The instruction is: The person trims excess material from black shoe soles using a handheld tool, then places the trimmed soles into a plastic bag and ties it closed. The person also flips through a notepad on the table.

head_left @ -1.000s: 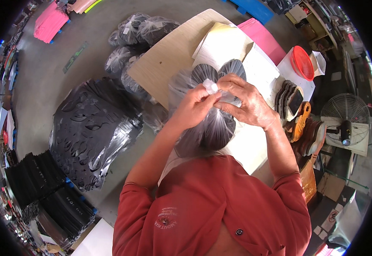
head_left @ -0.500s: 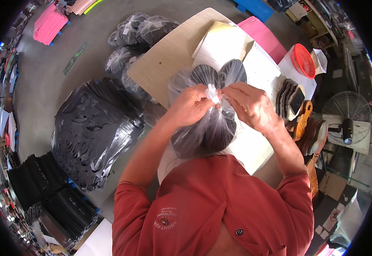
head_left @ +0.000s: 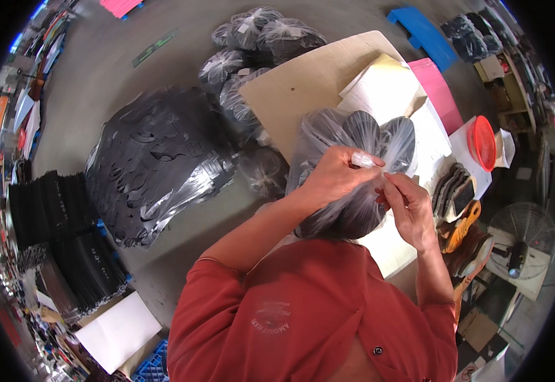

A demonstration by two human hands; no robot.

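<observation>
A clear plastic bag (head_left: 336, 215) full of dark, rounded flat pieces stands upright at the near edge of the table, against my red shirt. Its mouth is gathered into a whitish twisted neck. My left hand (head_left: 340, 173) is closed round that neck, and a short end of plastic pokes up between thumb and fingers. Just right of it, my right hand (head_left: 408, 207) pinches the plastic below the neck with curled fingers. Whether the neck is knotted is hidden by my fingers.
Papers (head_left: 385, 86) cover part of the board-topped table (head_left: 290, 95). A red bowl (head_left: 482, 143), brown shoe soles (head_left: 450, 190) and a fan (head_left: 519, 239) stand to the right. Several filled bags (head_left: 252, 32) lie on the floor beyond; black cut sheets (head_left: 163, 153) are stacked left.
The view has swung, so the surroundings sit further right. My left hand has closed over the bag's neck, and my right hand has dropped lower beside it.
</observation>
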